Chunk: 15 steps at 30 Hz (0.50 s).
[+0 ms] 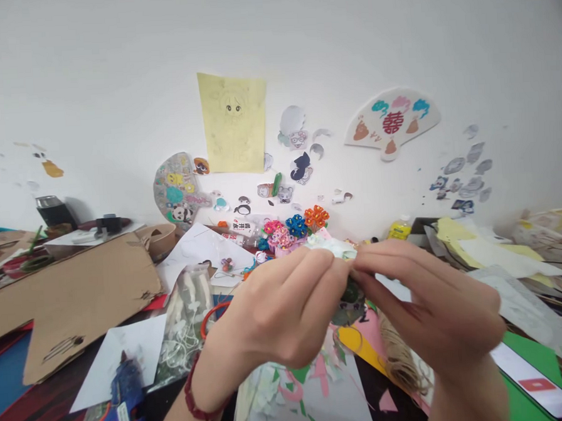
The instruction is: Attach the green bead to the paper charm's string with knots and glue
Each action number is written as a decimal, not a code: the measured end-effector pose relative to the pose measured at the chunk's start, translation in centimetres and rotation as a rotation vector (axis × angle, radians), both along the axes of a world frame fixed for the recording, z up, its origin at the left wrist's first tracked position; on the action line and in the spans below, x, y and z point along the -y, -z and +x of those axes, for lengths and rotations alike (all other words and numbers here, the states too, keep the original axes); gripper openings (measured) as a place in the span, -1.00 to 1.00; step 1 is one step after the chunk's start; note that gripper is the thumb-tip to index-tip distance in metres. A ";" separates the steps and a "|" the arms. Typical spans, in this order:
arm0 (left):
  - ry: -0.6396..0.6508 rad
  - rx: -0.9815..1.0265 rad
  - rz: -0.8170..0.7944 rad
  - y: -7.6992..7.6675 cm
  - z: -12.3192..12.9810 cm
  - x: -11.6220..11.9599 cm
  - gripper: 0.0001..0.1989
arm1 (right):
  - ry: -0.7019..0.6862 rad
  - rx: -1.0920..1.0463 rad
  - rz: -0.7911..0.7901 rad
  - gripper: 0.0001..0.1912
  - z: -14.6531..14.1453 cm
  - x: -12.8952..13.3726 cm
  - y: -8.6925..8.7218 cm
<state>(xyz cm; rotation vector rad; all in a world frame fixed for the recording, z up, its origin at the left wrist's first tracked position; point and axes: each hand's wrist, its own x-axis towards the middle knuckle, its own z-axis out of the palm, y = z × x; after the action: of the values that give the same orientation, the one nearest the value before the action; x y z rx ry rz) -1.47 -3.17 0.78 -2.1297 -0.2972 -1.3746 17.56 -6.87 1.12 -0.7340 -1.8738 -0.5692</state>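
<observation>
Left hand [281,311] and right hand [436,303] met, fingers closed, any grip hidden, beside a seemingly part-finished pale ruffled piece [334,245], scraps [322,381] loose at six o'clock.

Tabletop [49,408], dk red/blk, cluttered. 6 o'clock: wht sheet [351,405] w/ paper scraps [322,383]. 8 o'clock: blue glue gun [129,389], partly on wht paper [105,364]. 9 o'clock: lg. cardboard pc. [92,289]. 4 o'clock: grn sheet [536,353] w/ phone [542,390].
</observation>
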 end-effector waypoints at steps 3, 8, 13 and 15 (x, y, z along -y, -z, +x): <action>-0.032 -0.016 0.158 -0.3 0.0 0.7 -0.84 | 0.009 0.037 0.069 -0.71 0.2 0.1 0.3; -0.138 -0.101 0.178 0.0 -0.4 2.1 -0.77 | 0.002 0.043 0.270 -0.67 0.9 -0.1 1.6; -0.119 -0.169 0.266 0.4 -1.3 2.5 -0.83 | 0.012 0.185 0.356 -0.68 1.5 0.5 1.5; -0.114 -0.178 0.297 0.3 -1.6 2.4 -0.80 | 0.004 0.245 0.363 -0.67 1.6 1.0 1.1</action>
<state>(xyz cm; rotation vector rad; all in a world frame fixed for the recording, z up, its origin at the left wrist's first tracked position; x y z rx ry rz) -3.03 -5.58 0.44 -1.9393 -0.1321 -1.0821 19.14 -7.84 -0.01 -0.4434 -1.9156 -1.0072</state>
